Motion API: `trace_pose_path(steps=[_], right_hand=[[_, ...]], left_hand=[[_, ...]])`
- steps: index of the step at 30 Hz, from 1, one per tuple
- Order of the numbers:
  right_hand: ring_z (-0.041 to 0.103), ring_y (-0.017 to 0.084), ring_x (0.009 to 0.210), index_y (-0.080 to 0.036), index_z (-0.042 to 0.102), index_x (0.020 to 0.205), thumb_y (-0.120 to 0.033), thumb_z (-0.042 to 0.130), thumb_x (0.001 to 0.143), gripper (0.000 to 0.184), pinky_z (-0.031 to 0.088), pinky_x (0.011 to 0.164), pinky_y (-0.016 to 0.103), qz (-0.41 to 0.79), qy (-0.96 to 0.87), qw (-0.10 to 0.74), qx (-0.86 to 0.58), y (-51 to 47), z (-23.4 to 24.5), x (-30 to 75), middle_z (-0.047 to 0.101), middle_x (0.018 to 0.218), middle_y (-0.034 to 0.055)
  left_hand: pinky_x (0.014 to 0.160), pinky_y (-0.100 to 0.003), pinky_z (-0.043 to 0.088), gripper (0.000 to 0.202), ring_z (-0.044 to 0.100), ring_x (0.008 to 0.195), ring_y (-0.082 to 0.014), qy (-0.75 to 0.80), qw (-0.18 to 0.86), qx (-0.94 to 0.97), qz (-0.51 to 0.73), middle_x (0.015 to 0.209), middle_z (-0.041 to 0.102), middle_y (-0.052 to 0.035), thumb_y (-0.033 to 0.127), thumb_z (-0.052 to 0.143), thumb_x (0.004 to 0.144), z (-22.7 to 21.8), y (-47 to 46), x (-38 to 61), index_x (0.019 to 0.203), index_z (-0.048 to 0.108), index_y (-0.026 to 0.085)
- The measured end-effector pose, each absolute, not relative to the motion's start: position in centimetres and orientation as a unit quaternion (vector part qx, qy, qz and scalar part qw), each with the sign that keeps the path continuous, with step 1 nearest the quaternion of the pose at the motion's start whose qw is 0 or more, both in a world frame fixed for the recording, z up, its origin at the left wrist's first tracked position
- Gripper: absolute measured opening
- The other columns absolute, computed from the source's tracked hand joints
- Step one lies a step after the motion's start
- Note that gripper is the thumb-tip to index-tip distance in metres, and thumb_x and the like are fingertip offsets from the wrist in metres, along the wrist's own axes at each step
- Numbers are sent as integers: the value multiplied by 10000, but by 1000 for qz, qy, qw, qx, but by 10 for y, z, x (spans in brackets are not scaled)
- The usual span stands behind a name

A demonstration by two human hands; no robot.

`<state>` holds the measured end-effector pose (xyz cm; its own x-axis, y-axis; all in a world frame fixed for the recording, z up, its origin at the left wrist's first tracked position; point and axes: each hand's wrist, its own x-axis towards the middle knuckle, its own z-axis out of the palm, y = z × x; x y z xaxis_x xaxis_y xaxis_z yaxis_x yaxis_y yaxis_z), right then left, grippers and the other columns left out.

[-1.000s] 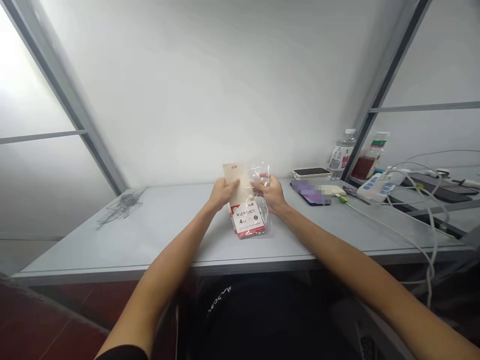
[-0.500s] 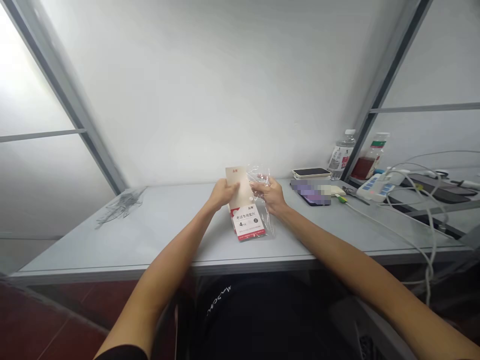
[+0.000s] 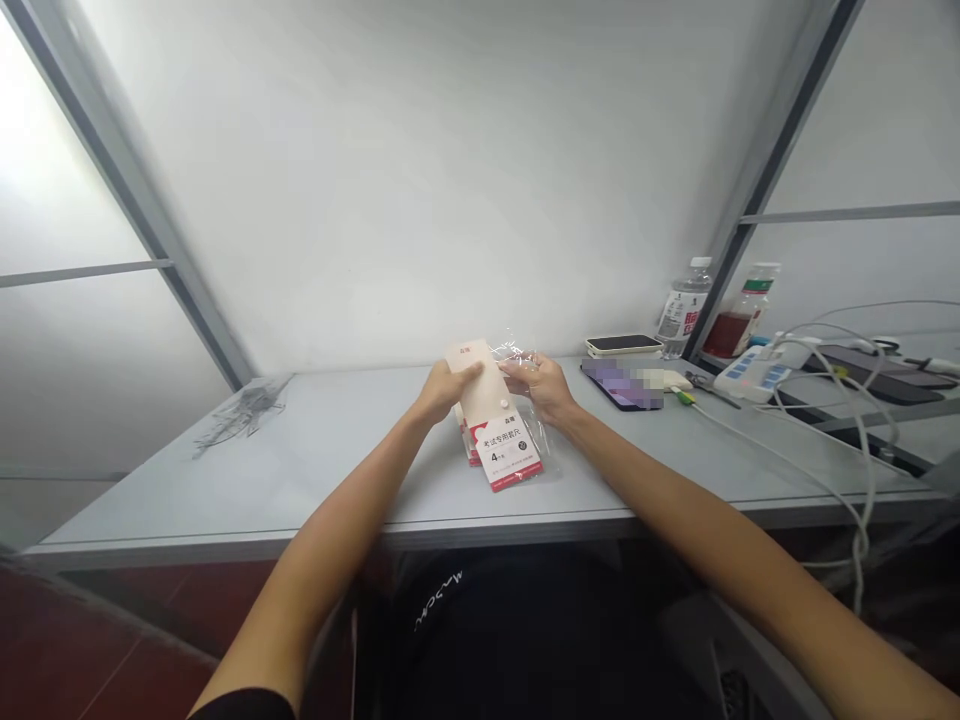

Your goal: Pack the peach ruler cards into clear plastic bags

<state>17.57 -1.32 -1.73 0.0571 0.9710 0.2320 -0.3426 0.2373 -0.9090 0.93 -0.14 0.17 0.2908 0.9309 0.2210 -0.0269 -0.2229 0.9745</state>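
Both my hands are out over the grey table. My left hand pinches the top of a beige card that sticks out of a clear plastic packet. The packet has a white and red printed label at its lower end, which rests on the table. My right hand grips the crinkled open top of the packet, fingers closed on the film. The two hands are almost touching.
A tangle of thin wire lies at the table's far left. To the right are a dark phone, a second phone, two bottles, a white power strip and trailing white cables.
The packet's lower end has tilted down and to the right and now lies flatter on the table. The card sits lower. Both hands have dropped slightly.
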Motion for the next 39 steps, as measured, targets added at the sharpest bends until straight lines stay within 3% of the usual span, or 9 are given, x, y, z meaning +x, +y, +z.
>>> trace_pose_path(steps=[12,19,39], right_hand=[[645,141,566,-196,587,831,-238,808,515,388,526,565,264,518,-420,641,-380,-13,-17,176,676,698,-7],[637,131,541,-191,597,857,-200,799,524,390,524,547,251,527,-402,650,-371,-16,-18,173,668,684,-14],[628,130,591,-182,618,805,-219,814,490,373,539,641,279,525,-393,657,-373,-9,-23,176,675,691,-4]], left_hand=[[819,-428,465,413,622,889,-258,318,518,650,455,1014,658,-147,380,705,640,2,5,3,940,637,105],[788,-393,479,371,614,899,-256,346,482,666,453,1005,659,-131,356,681,658,3,7,2,931,633,108],[781,-384,484,326,609,920,-256,373,442,719,386,1030,653,-108,326,628,697,2,1,4,964,631,139]])
